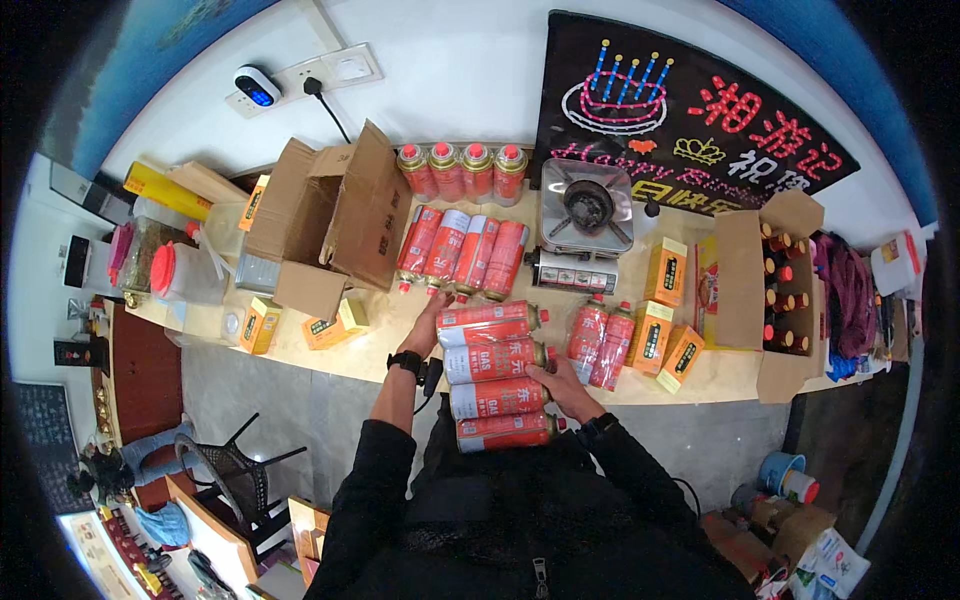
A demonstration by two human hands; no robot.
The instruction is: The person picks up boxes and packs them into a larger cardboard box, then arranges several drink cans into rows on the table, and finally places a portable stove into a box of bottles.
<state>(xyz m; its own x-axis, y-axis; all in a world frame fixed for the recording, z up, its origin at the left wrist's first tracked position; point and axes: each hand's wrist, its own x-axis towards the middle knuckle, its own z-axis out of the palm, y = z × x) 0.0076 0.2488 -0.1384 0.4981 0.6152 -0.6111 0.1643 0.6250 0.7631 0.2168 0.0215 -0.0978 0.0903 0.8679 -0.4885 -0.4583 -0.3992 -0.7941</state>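
Note:
A shrink-wrapped pack of several red gas canisters (pixel 499 375) lies on its side in front of me, past the table's near edge, caps to the right. My right hand (pixel 566 386) grips the cap side. My left hand (pixel 429 326) is at its upper left corner, partly hidden; its fingers reach near the caps of another canister pack (pixel 461 253) lying on the table. Behind that, a third pack of canisters (pixel 463 174) stands upright by the wall. Two wrapped canisters (pixel 601 341) lie to the right of my right hand.
An open cardboard box (pixel 367 217) stands left of the packs. A portable gas stove (pixel 587 210) sits at the back. Yellow cartons (pixel 649 337) and a box of bottles (pixel 731 277) are on the right. Plastic jars (pixel 187 274) stand at the left. A person (pixel 154 454) is at the far left.

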